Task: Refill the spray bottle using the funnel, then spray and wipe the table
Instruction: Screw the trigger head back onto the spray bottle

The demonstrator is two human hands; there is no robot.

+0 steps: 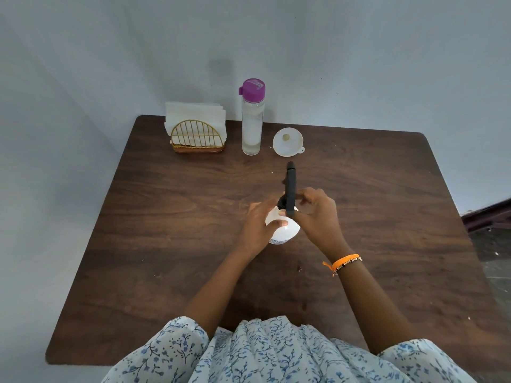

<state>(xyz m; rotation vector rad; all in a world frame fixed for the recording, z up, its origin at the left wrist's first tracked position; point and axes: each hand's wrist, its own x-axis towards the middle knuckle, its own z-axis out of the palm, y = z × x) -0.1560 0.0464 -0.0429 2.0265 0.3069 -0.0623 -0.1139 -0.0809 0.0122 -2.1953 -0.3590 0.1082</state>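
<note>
A white spray bottle [287, 229] stands upright in the middle of the dark wooden table [171, 244]. My left hand [257, 225] grips the bottle's body from the left. My right hand [318, 217] pinches the black spray head [290, 189] at the bottle's neck; the nozzle points away from me. A white funnel [287, 142] lies wide end up at the back of the table. To the funnel's left stands a clear water bottle [252, 125] with a purple cap, closed.
A gold wire holder with white paper napkins [196, 131] stands at the back left, against the pale wall. The table's right edge borders a dark floor area [486, 244]. An orange band circles my right wrist.
</note>
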